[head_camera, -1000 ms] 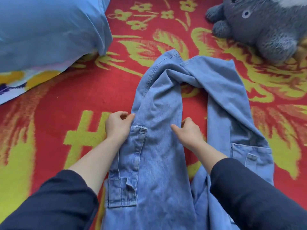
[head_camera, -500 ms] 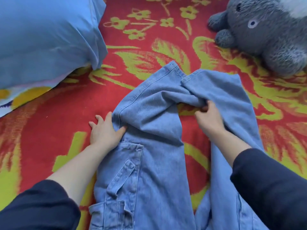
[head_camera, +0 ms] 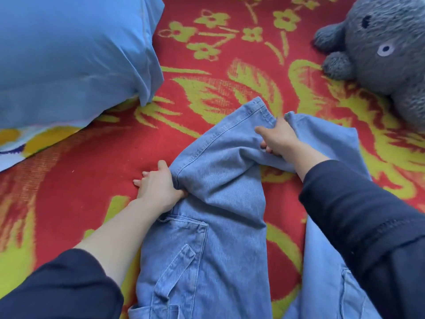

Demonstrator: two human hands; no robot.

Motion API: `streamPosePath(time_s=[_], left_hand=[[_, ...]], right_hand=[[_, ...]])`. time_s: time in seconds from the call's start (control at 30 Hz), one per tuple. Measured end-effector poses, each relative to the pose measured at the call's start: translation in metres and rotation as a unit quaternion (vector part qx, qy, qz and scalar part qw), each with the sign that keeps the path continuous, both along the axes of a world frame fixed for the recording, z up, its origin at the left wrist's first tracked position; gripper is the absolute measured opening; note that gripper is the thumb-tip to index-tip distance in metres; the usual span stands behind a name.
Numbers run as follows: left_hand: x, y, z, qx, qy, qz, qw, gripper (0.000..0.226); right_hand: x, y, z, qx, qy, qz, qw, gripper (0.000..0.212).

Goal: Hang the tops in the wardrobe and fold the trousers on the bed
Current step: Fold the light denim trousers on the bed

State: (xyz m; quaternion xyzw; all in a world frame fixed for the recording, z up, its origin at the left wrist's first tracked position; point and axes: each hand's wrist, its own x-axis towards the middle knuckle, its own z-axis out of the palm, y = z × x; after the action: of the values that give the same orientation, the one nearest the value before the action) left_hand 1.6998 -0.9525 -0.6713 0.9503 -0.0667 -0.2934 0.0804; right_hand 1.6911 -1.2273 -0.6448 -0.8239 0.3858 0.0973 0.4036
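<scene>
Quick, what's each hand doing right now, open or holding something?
Left hand: open, pressing against the side of the jeans.
Right hand: gripping the jeans.

One pair of trousers (head_camera: 220, 180) lies in the near middle, with two legs showing. On the near left leg, one patch pocket (head_camera: 184, 240) and one strap loop (head_camera: 176, 270) can be counted plainly. Two hands are in view, the left hand (head_camera: 158, 184) and the right hand (head_camera: 279, 139). There are two dark sleeves, one near left (head_camera: 57, 288) and one near right (head_camera: 358, 215). There is one blue pillow (head_camera: 69, 54) far left, one grey plush toy (head_camera: 386, 54) far right, and one red bedspread (head_camera: 92, 180) under everything.
</scene>
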Motion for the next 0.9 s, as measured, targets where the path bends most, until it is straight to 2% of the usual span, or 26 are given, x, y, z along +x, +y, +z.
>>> streamPosePath(time_s=[0.1, 0.17, 0.23, 0.3, 0.37, 0.43, 0.47, 0.5, 0.57, 0.63, 0.73, 0.9], left_hand=[[-0.001, 0.003, -0.006, -0.001, 0.011, -0.003, 1.0, 0.065], [-0.001, 0.004, -0.008, -0.001, 0.012, -0.001, 1.0, 0.065], [-0.001, 0.004, -0.008, -0.002, 0.011, -0.001, 1.0, 0.066], [-0.002, 0.004, -0.009, 0.004, 0.013, 0.0, 1.0, 0.07], [-0.003, 0.004, -0.009, 0.004, 0.018, 0.014, 1.0, 0.075], [-0.001, 0.004, -0.009, -0.003, 0.026, 0.026, 0.999, 0.075], [0.0, 0.004, -0.01, -0.006, 0.027, 0.028, 0.999, 0.076], [0.001, 0.004, -0.009, -0.008, 0.025, 0.027, 0.999, 0.076], [0.001, 0.004, -0.009, -0.009, 0.019, 0.023, 1.0, 0.077], [0.0, 0.004, -0.009, -0.009, 0.011, 0.013, 1.0, 0.074], [-0.001, 0.004, -0.005, -0.001, -0.019, -0.002, 1.0, 0.072], [-0.008, 0.006, 0.0, -0.024, -0.042, 0.008, 0.999, 0.07]], right_hand=[[0.016, 0.002, -0.009, -0.033, 0.075, 0.03, 0.996, 0.022], [0.026, 0.004, -0.01, -0.063, 0.107, 0.05, 0.991, 0.016], [0.043, 0.005, -0.008, -0.118, 0.051, 0.066, 0.989, 0.02], [0.066, 0.01, 0.007, -0.149, -0.082, 0.061, 0.984, 0.026], [0.089, 0.018, 0.025, -0.078, -0.17, 0.089, 0.978, 0.051], [0.099, 0.025, 0.031, 0.028, -0.196, 0.098, 0.975, 0.084], [0.096, 0.029, 0.028, 0.047, -0.176, 0.109, 0.977, 0.089], [0.087, 0.034, 0.019, 0.021, -0.142, 0.134, 0.98, 0.089], [0.054, 0.045, -0.005, -0.13, -0.069, 0.219, 0.965, 0.08], [0.005, 0.056, -0.026, -0.226, -0.053, 0.283, 0.931, 0.07], [-0.069, 0.072, -0.043, -0.222, 0.009, 0.315, 0.923, 0.063], [-0.149, 0.076, -0.039, -0.218, 0.071, 0.337, 0.913, 0.064]])
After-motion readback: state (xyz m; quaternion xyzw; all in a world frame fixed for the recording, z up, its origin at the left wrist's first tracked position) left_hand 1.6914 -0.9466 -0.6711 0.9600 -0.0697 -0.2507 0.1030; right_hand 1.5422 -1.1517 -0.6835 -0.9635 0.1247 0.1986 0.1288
